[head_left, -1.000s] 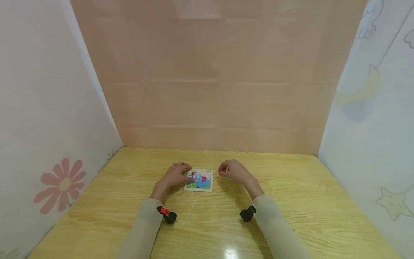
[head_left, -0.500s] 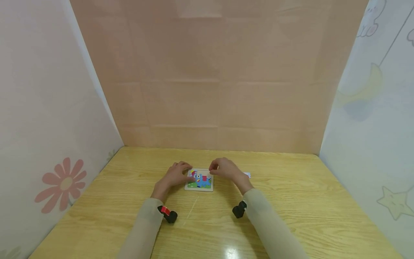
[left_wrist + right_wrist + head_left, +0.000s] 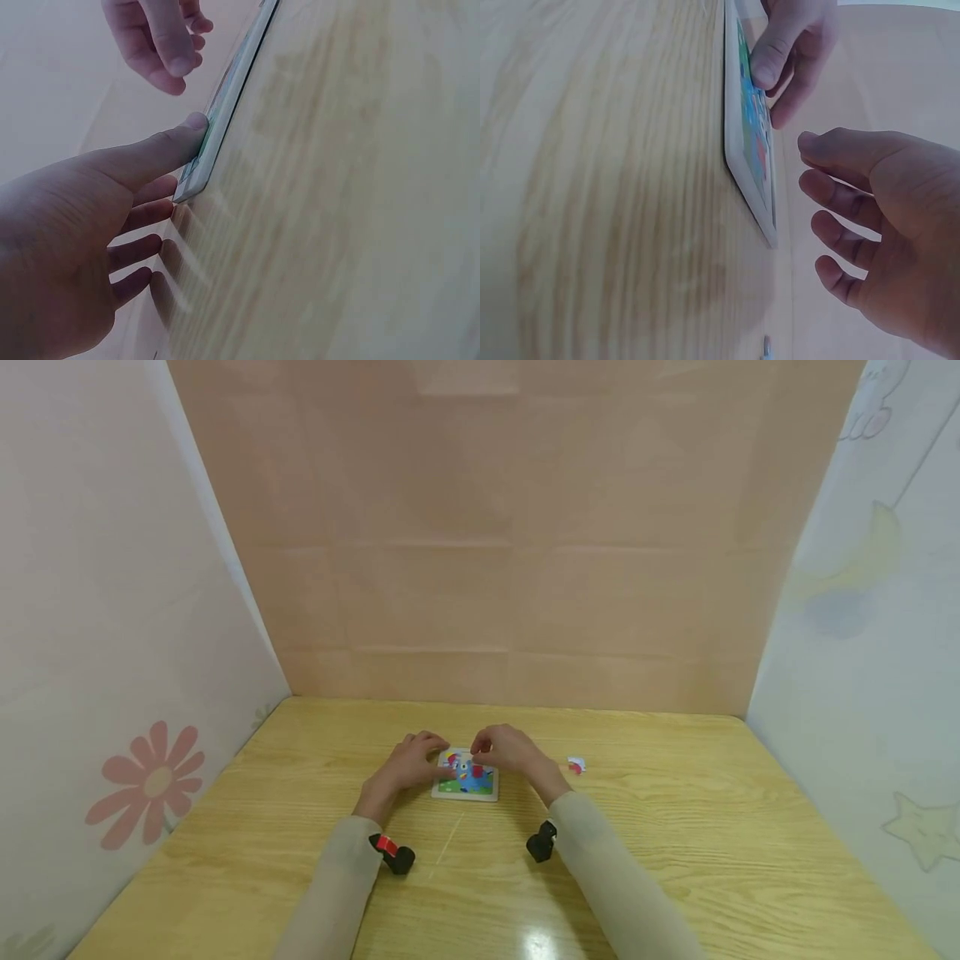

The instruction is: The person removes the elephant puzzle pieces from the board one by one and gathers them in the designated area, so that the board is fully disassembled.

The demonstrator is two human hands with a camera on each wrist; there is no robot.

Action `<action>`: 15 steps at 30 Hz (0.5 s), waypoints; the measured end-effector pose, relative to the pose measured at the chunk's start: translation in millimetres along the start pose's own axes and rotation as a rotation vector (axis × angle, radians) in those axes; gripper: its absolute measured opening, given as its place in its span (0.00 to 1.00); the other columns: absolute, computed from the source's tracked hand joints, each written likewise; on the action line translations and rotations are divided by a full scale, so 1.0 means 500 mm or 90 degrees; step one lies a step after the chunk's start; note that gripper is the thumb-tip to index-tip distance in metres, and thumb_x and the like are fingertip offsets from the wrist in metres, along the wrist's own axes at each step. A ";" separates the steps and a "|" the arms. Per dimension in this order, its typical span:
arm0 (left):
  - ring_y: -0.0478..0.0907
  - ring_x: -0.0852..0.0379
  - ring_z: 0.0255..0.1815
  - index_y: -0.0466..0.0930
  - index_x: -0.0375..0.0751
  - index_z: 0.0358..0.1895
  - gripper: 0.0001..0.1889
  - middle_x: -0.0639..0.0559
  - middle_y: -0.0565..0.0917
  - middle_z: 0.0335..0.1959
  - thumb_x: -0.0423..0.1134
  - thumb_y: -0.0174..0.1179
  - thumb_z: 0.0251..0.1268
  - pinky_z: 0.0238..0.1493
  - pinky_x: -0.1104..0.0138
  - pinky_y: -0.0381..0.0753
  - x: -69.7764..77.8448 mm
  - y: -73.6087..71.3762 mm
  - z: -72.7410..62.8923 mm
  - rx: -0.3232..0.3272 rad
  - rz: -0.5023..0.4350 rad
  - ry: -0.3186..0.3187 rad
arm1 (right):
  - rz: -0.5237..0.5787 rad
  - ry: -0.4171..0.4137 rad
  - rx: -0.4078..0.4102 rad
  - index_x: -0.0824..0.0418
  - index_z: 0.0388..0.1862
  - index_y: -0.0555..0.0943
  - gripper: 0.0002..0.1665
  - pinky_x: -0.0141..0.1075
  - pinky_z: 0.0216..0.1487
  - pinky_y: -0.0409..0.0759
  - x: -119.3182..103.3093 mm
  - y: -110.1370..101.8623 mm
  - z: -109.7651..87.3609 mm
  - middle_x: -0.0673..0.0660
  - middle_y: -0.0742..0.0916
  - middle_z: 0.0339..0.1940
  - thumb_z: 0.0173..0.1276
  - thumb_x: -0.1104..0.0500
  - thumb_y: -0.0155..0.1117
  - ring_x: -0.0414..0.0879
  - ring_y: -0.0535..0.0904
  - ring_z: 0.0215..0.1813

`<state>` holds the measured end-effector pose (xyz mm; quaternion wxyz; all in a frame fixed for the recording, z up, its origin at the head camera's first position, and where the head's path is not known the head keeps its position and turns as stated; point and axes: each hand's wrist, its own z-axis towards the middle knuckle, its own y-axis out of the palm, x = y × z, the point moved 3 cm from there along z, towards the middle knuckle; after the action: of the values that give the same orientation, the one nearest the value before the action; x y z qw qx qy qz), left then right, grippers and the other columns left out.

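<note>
One board (image 3: 469, 783) is lying just below my right hand (image 3: 510, 750), which is hovering relaxed, apparently empty; my loose left hand (image 3: 408, 764) is touching its left side.

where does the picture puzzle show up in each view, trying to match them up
Head: picture puzzle in the lower half, near the middle across.
Left wrist: picture puzzle in the upper half, a slanting strip seen almost edge-on.
Right wrist: picture puzzle in the upper half, just right of the middle, seen at a slant.
Shared landmark: the left hand, touching the picture puzzle.
</note>
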<state>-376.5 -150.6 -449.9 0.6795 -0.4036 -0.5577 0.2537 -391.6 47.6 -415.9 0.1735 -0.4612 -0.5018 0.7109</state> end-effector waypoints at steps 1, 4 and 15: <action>0.64 0.44 0.68 0.78 0.48 0.63 0.32 0.49 0.74 0.68 0.56 0.72 0.56 0.69 0.44 0.64 0.000 0.000 0.000 -0.001 0.001 0.001 | 0.000 0.000 -0.002 0.55 0.39 0.86 0.05 0.39 0.44 0.80 -0.001 0.001 0.002 0.49 0.87 0.36 0.67 0.56 0.68 0.42 0.78 0.36; 0.64 0.44 0.68 0.78 0.48 0.64 0.32 0.49 0.74 0.68 0.56 0.72 0.56 0.69 0.44 0.65 0.001 0.000 0.000 -0.002 -0.001 0.001 | 0.002 0.005 -0.008 0.55 0.40 0.86 0.06 0.39 0.44 0.80 -0.005 0.006 0.009 0.49 0.87 0.36 0.68 0.56 0.68 0.42 0.78 0.37; 0.64 0.43 0.68 0.78 0.46 0.64 0.32 0.48 0.73 0.68 0.55 0.71 0.57 0.69 0.44 0.64 0.006 -0.001 -0.002 -0.008 -0.001 0.012 | 0.005 -0.002 -0.030 0.55 0.41 0.86 0.07 0.40 0.46 0.82 -0.003 0.030 0.032 0.50 0.88 0.37 0.68 0.55 0.67 0.41 0.81 0.36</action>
<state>-375.0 -148.7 -447.8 0.6825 -0.4099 -0.5530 0.2456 -401.0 31.0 -426.9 0.1589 -0.4659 -0.5166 0.7006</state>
